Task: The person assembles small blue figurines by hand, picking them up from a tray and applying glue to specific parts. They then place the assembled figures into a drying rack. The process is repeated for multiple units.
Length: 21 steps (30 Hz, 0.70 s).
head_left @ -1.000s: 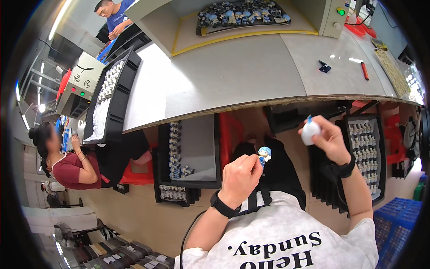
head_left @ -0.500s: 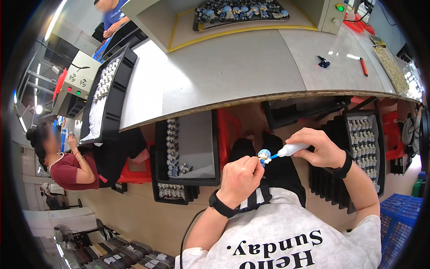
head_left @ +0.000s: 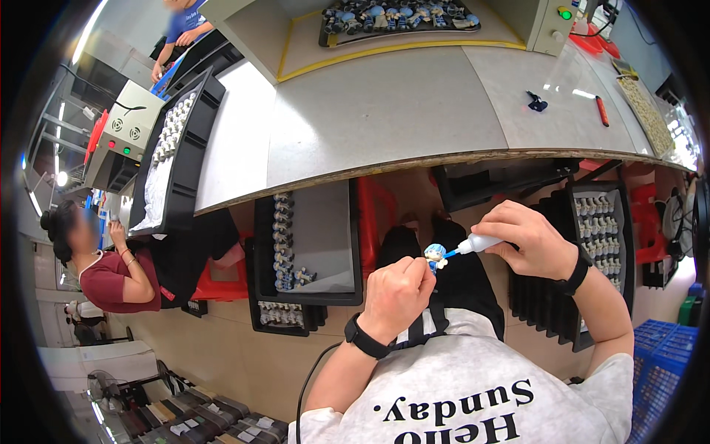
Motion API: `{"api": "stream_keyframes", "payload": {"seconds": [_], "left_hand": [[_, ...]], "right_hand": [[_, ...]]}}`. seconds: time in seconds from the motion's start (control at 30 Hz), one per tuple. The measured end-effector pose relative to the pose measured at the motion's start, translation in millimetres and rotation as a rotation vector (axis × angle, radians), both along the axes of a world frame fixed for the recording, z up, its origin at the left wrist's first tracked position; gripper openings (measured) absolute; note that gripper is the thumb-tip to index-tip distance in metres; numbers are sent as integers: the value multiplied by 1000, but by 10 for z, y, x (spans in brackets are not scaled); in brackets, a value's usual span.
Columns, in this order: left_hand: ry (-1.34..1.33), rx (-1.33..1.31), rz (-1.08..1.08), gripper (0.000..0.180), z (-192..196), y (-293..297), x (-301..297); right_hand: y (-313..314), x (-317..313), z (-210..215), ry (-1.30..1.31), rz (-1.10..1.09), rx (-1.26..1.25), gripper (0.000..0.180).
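Over my lap, my left hand [head_left: 400,294] pinches a small figurine [head_left: 435,254] with blue hair and a pale face. Its lower body is mostly hidden by my fingers. From the right, my right hand [head_left: 526,238] grips a white squeeze bottle [head_left: 477,243] with a blue nozzle, tilted toward the figurine. The nozzle tip is at the figurine's side, by its head; whether it touches I cannot tell.
A black tray [head_left: 310,299] with a column of figurines stands left of my legs. Stacked black trays [head_left: 543,311] are on the right. Ahead is the bench [head_left: 384,111] with a red pen [head_left: 601,111] and a figurine-filled tray [head_left: 399,41]. Two people work at the left.
My right hand has shifted slightly right with the bottle. The figurine stays in my left hand, near the same place. The far person's arms have moved.
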<state>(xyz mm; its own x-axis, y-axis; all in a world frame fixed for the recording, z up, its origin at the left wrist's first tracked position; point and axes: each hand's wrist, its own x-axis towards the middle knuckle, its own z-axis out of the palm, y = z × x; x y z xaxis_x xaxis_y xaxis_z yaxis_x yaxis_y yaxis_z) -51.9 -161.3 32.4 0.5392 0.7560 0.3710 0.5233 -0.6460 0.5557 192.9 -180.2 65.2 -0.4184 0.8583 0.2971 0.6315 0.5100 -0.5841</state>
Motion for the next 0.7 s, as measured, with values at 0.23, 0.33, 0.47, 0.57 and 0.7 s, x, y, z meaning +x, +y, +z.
{"api": "stream_keyframes", "payload": {"seconds": [0.23, 0.33, 0.47, 0.57, 0.7], "left_hand": [[15, 14, -1, 6, 0, 1, -9], [13, 16, -2, 6, 5, 1, -7], [18, 21, -2, 6, 11, 4, -7], [21, 20, -1, 6, 9, 2, -8], [22, 20, 0, 6, 3, -3, -11]], "right_hand": [[2, -31, 55, -90, 19, 81, 37], [-1, -42, 68, -114, 22, 100, 37], [-2, -50, 74, -132, 20, 118, 38], [-9, -53, 68, -148, 14, 122, 38], [-15, -63, 82, -163, 16, 128, 38]]}}
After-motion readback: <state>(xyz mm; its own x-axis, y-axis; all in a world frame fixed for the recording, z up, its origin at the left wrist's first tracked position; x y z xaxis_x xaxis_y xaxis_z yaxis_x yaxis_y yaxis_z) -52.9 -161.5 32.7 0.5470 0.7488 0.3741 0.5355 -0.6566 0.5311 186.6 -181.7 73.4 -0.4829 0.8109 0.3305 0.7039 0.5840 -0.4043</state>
